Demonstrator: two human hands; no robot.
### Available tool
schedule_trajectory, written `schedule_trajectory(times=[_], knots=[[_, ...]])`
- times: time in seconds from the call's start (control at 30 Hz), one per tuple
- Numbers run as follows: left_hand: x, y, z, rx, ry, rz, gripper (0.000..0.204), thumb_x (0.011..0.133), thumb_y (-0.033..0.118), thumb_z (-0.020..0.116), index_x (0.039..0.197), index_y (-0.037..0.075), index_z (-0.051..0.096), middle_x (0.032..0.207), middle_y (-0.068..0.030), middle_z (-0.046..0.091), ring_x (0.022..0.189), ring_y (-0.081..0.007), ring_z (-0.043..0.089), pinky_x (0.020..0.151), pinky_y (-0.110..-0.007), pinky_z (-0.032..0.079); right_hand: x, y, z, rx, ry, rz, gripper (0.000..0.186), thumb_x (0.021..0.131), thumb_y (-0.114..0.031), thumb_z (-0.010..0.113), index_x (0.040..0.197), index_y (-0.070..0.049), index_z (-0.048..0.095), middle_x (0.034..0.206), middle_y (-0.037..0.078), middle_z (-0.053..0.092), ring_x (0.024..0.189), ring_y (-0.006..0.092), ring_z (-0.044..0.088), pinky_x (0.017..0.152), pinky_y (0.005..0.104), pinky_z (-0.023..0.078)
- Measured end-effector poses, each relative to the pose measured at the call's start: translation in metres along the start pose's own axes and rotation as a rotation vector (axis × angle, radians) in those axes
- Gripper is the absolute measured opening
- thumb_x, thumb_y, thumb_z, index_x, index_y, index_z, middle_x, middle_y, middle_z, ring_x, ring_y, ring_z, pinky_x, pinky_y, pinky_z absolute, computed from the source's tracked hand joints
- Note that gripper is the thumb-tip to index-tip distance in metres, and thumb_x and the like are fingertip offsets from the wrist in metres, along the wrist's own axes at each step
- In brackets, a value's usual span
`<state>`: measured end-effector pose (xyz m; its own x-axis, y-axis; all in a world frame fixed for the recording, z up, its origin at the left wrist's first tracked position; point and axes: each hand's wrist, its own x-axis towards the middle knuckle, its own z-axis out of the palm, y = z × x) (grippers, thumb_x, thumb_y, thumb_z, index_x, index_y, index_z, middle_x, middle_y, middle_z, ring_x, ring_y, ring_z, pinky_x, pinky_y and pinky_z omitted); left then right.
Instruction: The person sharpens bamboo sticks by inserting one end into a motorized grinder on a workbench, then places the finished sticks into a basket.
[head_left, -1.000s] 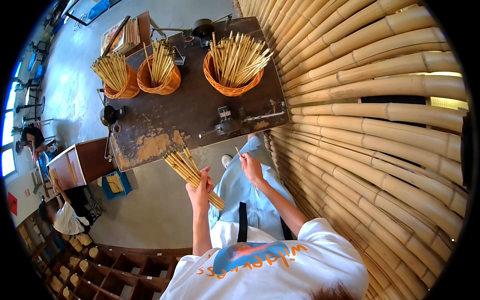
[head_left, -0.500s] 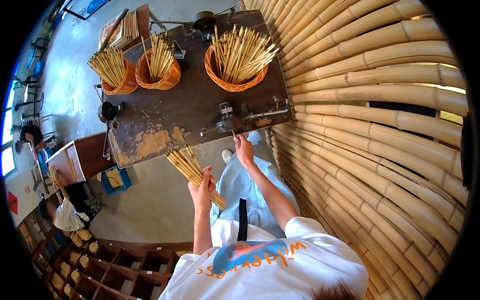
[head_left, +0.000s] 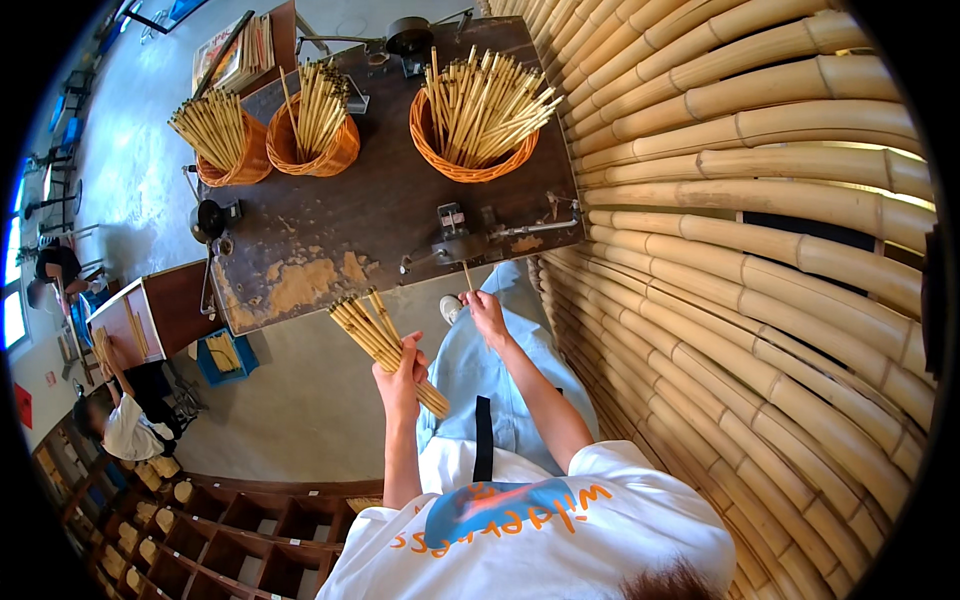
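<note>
Over there on the smooth grey floor (head_left: pixel 300 410) sits a blue rectangular crate (head_left: pixel 247 363); a wall of yellow bamboo poles (head_left: pixel 750 270) lines the right side.

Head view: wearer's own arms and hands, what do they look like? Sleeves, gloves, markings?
Left hand and right hand are bare: no gloves, watch or bracelet visible. Forearms are uncovered, no cables seen. The right sleeve is short and white, part of a white T-shirt with a blue patch and orange lettering.

Straw-yellow sticks (head_left: pixel 372 338) flecked brown, mid-frame; bright orange basket (head_left: pixel 468 172), top centre; dark-brown table (head_left: pixel 350 215) patched tan; pale-blue trousers (head_left: pixel 478 368) below!
</note>
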<state>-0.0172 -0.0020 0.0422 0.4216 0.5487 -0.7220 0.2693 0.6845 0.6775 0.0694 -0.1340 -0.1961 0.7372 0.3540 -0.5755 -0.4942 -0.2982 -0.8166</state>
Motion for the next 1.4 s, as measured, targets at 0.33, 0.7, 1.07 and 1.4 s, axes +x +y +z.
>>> schedule_trajectory(times=[0.33,0.7,1.07,1.4], knots=[[0.005,-0.002,-0.004,0.022,0.005,-0.025,0.025,0.096,0.017,0.061,0.106,-0.006,0.063,0.066,-0.0004,0.054,0.047,-0.0042,0.038,0.044,-0.021,0.03,-0.006,-0.012,0.009,-0.38,0.119,-0.169,0.031,0.102,-0.029,0.043,0.088,-0.002,0.053,0.076,0.02,0.062,0.073,0.0421,0.06,0.064,0.0467,0.046],[0.014,0.016,0.006,-0.024,0.032,-0.003,0.024,0.095,0.016,0.061,0.103,-0.007,0.064,0.065,-0.0013,0.056,0.048,-0.0042,0.04,0.044,-0.021,0.031,-0.008,-0.027,-0.007,-0.417,0.061,-0.191,0.032,0.101,-0.027,0.043,0.082,-0.003,0.052,0.067,0.018,0.053,0.063,0.0347,0.054,0.061,0.0417,0.042],[0.014,0.037,0.01,-0.049,0.024,0.029,0.024,0.095,0.017,0.061,0.103,-0.005,0.064,0.065,-0.0013,0.056,0.048,-0.0038,0.039,0.045,-0.021,0.031,-0.011,-0.026,-0.004,-0.385,0.07,-0.158,0.037,0.102,-0.031,0.041,0.081,-0.003,0.052,0.066,0.016,0.052,0.062,0.0308,0.052,0.063,0.0402,0.042],[0.017,0.015,0.002,-0.005,0.001,-0.032,0.026,0.096,0.019,0.062,0.106,-0.005,0.063,0.065,-0.0001,0.054,0.047,-0.0045,0.037,0.044,-0.022,0.031,-0.008,-0.03,-0.009,-0.465,0.043,-0.165,0.033,0.101,-0.027,0.042,0.083,-0.003,0.053,0.074,0.021,0.059,0.072,0.041,0.058,0.066,0.0463,0.044]])
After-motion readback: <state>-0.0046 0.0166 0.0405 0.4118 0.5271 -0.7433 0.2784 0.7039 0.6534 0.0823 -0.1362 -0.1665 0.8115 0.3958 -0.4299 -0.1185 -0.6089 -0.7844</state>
